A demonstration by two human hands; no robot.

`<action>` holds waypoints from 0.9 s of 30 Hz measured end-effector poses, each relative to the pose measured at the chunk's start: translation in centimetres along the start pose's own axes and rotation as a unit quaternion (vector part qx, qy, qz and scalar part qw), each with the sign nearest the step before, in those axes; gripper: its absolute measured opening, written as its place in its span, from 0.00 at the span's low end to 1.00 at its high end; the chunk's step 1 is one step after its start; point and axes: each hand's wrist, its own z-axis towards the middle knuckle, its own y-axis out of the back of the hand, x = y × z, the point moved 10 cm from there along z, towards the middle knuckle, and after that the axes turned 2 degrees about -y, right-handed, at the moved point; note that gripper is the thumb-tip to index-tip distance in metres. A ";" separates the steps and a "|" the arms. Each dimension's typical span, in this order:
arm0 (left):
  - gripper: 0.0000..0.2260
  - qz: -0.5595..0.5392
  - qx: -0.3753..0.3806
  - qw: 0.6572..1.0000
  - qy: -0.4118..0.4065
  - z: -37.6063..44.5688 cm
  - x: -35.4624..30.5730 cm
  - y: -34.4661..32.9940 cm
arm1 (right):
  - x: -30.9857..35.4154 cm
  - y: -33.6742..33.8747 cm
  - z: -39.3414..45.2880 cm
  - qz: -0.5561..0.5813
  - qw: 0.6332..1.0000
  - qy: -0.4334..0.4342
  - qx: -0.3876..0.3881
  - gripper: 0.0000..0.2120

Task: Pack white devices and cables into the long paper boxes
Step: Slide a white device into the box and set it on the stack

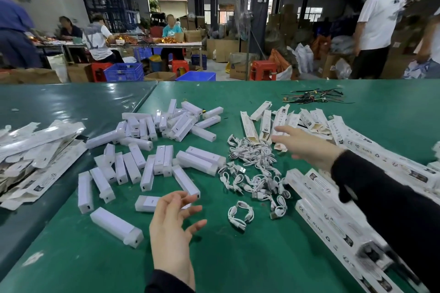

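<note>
A green table (238,257) carries scattered white devices (152,147) at centre, coiled white cables (252,169) right of them, paper boxes (316,200) at both edges.

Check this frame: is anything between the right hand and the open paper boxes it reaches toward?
Nothing visible: the right hand hovers open right beside the open paper boxes, and the cable pile lies nearer, off its path.

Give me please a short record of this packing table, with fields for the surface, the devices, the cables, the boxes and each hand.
surface: green table
devices: white devices scattered loose, left of centre
cables: white coiled cables heaped at centre
boxes: open paper boxes at far right; more boxes along the right edge
left hand: left hand open, over a device, holding nothing
right hand: right hand open, reaching toward the open boxes
</note>
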 end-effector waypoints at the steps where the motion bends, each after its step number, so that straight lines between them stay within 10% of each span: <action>1: 0.10 0.001 0.004 1.000 0.002 0.0 0.0 -0.1 | -0.5 -0.1 1.7 0.038 0.999 -0.030 0.005 0.24; 13: 0.09 0.005 0.042 0.999 0.018 0.2 0.3 -0.9 | -6.3 1.3 8.9 0.147 0.969 -0.123 -0.159 0.13; 19: 0.06 0.009 0.082 0.996 0.032 -0.1 0.8 -1.6 | -0.2 6.6 3.4 0.055 0.927 0.084 -0.362 0.08; 22: 0.02 0.006 0.117 0.993 0.029 -0.4 0.8 -2.3 | 2.1 6.3 -0.5 0.238 0.909 0.147 -0.308 0.08; 27: 0.22 -0.041 0.195 0.980 0.003 -1.0 -0.7 -4.0 | 2.2 -3.3 -8.2 0.483 0.872 0.075 -0.009 0.10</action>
